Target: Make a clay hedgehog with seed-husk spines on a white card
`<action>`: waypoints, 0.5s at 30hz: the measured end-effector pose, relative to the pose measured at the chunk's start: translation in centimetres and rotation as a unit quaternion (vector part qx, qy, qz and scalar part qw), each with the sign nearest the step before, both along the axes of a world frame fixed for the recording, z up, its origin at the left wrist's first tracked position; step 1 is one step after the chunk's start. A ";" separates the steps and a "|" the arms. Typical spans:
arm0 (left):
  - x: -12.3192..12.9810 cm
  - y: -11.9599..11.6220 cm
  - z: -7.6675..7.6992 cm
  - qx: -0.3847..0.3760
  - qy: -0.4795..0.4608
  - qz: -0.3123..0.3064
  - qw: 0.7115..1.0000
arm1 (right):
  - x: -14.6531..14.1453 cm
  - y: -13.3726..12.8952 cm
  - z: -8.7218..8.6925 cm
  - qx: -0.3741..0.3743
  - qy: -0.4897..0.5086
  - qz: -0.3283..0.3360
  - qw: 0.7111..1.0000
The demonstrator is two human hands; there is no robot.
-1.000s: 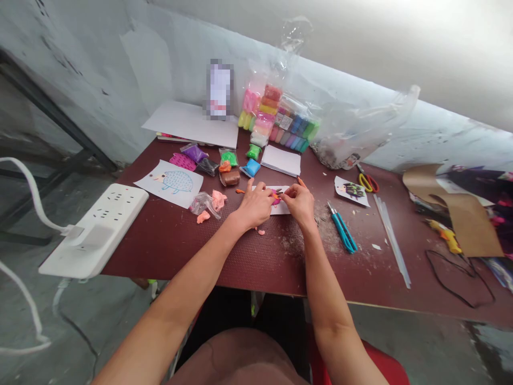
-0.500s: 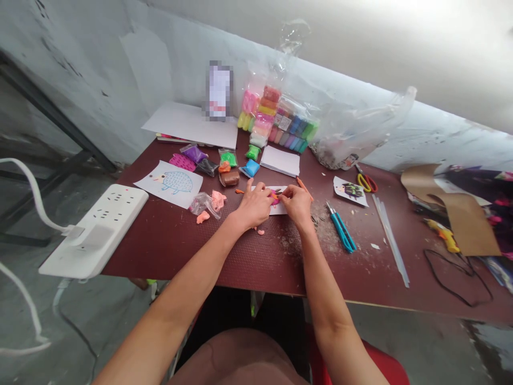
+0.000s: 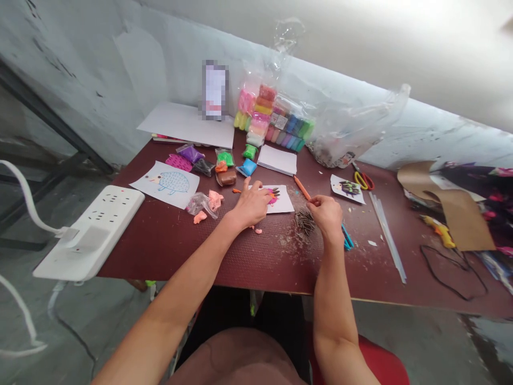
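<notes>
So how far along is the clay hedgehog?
Done: its pink-orange clay body sits on the white card, with a few dark seeds at its back. In hand: the right hand is at the seed pile, the left hand rests on the card. Remaining: more seeds, going by the fuller hedgehog card nearby.

**Head camera on the person, looking forward and down!**
Right now it's perched above the lap, close over the left hand (image 3: pixel 250 204) and right hand (image 3: pixel 326 213), and it's going wide, taking in the maroon table (image 3: pixel 160 251) from near edge to far wall (image 3: pixel 80 80), tipped downhill to the right.
</notes>
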State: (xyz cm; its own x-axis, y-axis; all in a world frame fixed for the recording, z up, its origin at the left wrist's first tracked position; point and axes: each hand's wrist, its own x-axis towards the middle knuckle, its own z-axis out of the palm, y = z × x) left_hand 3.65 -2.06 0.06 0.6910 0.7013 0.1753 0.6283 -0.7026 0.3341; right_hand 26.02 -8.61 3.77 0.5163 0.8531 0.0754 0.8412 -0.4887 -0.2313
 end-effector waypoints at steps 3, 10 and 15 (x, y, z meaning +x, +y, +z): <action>-0.1 0.0 -0.1 -0.003 -0.009 0.002 1.000 | 0.1 -0.6 0.1 -0.080 -0.002 0.003 0.997; -0.1 -0.2 -0.2 0.022 0.006 -0.002 1.000 | -0.9 -0.6 0.3 -0.115 -0.025 0.003 0.993; -0.2 -0.2 -0.1 0.028 0.013 0.008 0.999 | -0.7 -0.6 -0.5 -0.124 -0.060 0.036 0.990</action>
